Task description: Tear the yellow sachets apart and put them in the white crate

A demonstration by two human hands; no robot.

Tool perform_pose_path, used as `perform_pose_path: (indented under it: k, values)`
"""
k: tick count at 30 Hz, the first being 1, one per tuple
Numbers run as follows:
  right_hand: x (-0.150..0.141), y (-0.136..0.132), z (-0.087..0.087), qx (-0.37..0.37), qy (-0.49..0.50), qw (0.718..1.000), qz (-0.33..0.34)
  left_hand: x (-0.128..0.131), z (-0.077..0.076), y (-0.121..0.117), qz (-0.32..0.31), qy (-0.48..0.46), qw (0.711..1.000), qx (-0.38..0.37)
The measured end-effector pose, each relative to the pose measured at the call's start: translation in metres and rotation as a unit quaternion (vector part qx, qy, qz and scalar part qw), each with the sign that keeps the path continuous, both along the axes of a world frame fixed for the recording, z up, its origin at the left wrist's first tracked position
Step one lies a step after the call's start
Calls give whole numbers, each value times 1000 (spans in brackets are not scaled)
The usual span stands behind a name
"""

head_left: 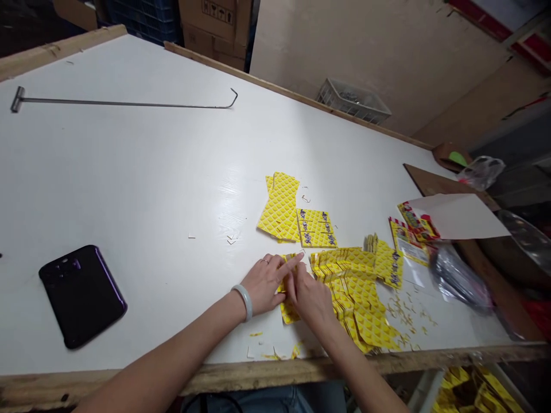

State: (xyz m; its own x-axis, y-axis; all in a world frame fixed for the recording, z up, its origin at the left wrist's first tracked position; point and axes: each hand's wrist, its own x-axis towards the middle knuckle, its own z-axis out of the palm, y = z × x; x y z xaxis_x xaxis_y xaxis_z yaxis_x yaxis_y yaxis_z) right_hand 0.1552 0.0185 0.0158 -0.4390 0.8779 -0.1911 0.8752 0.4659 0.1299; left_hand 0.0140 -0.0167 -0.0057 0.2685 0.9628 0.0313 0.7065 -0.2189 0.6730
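A small yellow patterned card (289, 313) lies under my fingers near the front of the table. My left hand (266, 282), with a ring and a pale bangle, presses on its left side, index finger stretched across the top. My right hand (313, 297) has its fingers bent round the card's right side; part of the card is hidden beneath both hands. Right beside it spreads a large heap of yellow cards (365, 312) in overlapping rows. Beyond my hands are a stack of yellow cards (279, 206) and a sheet with dark figures (317, 228).
A dark phone (82, 295) lies at left, a long hooked metal rod (124, 103) farther back. Yellow scraps (407, 312) litter the right front. Red-and-yellow packets (415, 226), a white sheet (460, 215) and plastic bags (460, 278) crowd the right. A wooden rim (258, 376) edges the table.
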Motion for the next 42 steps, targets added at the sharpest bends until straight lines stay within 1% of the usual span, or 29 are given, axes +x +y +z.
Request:
perform_pose_path:
  k: [2, 3, 5, 7, 9, 10, 11, 12, 13, 15, 17, 20, 22, 24, 27, 32, 37, 42]
  values:
    - [4, -5, -1, -7, 41, 999, -2, -1, -1, 1, -4, 16, 1000, 5]
    - [7, -8, -2, -13, 76, 997, -6, -1, -1, 1, -2, 21, 1000, 5]
    - [17, -17, -5, -14, 180, 983, -21, 0, -2, 1, 3, 19, 1000, 6]
    - [27, -29, -9, -7, 303, 951, -65, 0, -1, 1, 5, 13, 1000, 4]
    - [35, -39, -16, -21, 408, 904, -125, 1, -1, 1, 5, 11, 1000, -1]
    - [37, -44, -19, -32, 444, 883, -148, 2, 0, 0, 3, 11, 1000, -4]
    - [39, -48, -22, -39, 466, 869, -159, 2, 1, 0, 1, 10, 1000, -7]
    - [39, -51, -24, -40, 475, 866, -153, 2, 2, 0, -2, 9, 1000, -10]
    - [39, -53, -27, -31, 475, 870, -132, 0, 3, 0, -5, 6, 1000, -15]
    - [38, -55, -29, -3, 457, 887, -72, -5, 8, 5, -25, -4, 999, -35]
    - [36, -54, -30, 17, 435, 900, -24, -14, 16, 15, -65, -23, 995, -77]
    - [35, -53, -29, 22, 402, 916, 3, -26, 30, 37, -123, -30, 981, -146]
    - [34, -52, -30, 32, 384, 923, 15, -28, 37, 50, -149, 2, 976, -161]
    - [34, -53, -32, 48, 369, 928, 20, -26, 40, 60, -173, 39, 972, -154]
    - [33, -54, -36, 58, 346, 936, 24, -21, 38, 67, -195, 62, 970, -133]
    - [33, -54, -40, 71, 323, 943, 35, -17, 34, 71, -220, 116, 958, -146]
    - [30, -57, -36, 55, 302, 952, 18, -13, 36, 71, -237, 153, 947, -154]
    - [23, -60, -36, 73, 267, 961, -4, -3, 35, 71, -244, 230, 937, -102]
